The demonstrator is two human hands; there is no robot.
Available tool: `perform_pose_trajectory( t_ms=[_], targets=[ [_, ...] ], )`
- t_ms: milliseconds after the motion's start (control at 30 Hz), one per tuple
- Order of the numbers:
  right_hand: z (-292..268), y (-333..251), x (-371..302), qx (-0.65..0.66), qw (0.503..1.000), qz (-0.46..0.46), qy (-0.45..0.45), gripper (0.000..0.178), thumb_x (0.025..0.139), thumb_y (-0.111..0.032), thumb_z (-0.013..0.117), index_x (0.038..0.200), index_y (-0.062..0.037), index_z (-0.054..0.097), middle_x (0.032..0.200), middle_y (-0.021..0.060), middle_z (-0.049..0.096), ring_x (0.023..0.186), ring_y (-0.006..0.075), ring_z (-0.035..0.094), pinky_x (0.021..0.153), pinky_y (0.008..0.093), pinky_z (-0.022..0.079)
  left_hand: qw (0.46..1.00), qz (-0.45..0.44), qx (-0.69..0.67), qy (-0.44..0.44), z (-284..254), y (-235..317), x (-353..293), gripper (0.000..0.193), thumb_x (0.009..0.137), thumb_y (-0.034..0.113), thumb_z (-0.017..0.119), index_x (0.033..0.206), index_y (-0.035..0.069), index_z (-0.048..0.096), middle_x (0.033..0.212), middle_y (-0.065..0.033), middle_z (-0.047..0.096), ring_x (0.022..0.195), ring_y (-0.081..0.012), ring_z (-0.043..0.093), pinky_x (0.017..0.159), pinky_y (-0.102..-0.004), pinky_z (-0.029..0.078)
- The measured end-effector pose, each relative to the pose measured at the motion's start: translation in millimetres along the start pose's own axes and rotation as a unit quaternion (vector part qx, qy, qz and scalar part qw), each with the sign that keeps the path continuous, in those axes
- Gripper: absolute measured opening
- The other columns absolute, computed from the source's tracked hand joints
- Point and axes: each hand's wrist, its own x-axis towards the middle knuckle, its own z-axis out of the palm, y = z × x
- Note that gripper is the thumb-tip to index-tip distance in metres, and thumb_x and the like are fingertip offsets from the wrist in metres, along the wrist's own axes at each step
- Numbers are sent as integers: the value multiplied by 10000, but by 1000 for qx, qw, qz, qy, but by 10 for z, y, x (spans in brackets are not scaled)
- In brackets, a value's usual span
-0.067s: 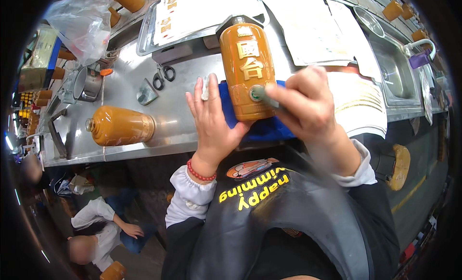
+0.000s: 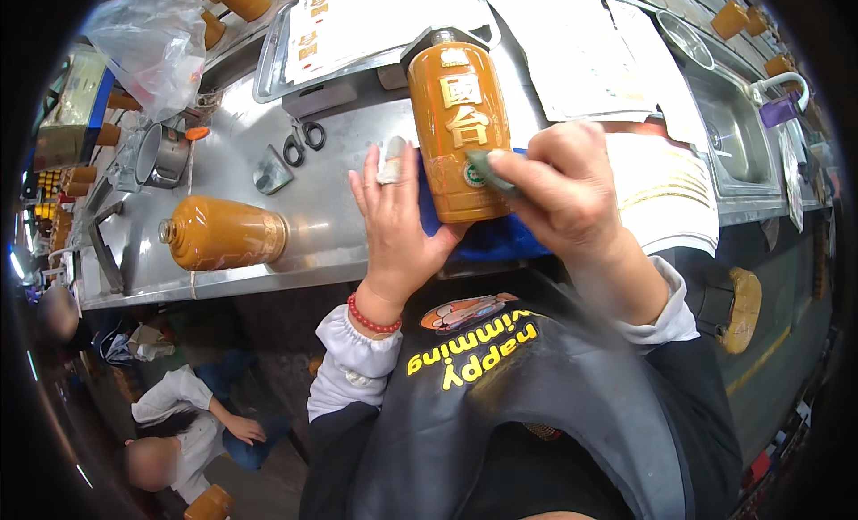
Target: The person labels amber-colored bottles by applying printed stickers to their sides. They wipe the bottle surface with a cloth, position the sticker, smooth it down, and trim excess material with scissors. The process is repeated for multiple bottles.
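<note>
Pinching a small green pad [image 2: 497,177], the right hand [image 2: 574,194] holds it against the brown bottle [image 2: 458,91], which lies over a blue cloth [image 2: 500,243]. The left hand [image 2: 395,209] is spread, thumb at the bottle's bottom. Farther left on the tabletop [image 2: 332,198] are scissors [image 2: 301,145], another brown bottle [image 2: 228,234] and a metal pot [image 2: 164,159].

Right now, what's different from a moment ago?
The dark green pad in your right grip has shifted slightly up the ochre bottle. The wrapped finger of your left grip shows more fully. Nothing was let go. The second bottle and black-handled scissors stayed put.
</note>
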Motion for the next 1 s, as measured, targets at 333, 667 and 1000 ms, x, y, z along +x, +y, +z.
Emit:
perform_pose_trajectory(
  t_ms=[333, 667, 1000],
  targets=[
    [-25, -110, -187, 255, 955, 145, -45, 276, 765, -62, 770, 1028, -39, 693, 857, 78, 641, 769, 220, 632, 696, 348, 496, 998, 41, 36, 33, -153, 113, 152, 977, 702, 489, 810, 1433, -61, 468, 1285, -247, 584, 1441, -486, 280, 1147, -708, 74],
    [193, -71, -141, 298, 884, 361, 18, 229, 974, -145, 614, 1139, 10, 573, 944, 163, 689, 862, 216, 683, 758, 329, 529, 994, 54, 100, -2, -265, 229, 238, 993, 674, 537, 816, 1353, -124, 518, 1268, -284, 597, 1432, -496, 301, 1148, -718, 56],
    [154, -348, 424, 22, 950, 264, -164, 334, 929, -105, 604, 1248, -19, 553, 785, 233, 666, 718, 394, 678, 660, 441, 530, 994, 55, 77, 47, -175, 222, 220, 919, 673, 496, 810, 1291, -137, 561, 1197, -300, 625, 1405, -488, 360, 1152, -717, 56]
  ],
)
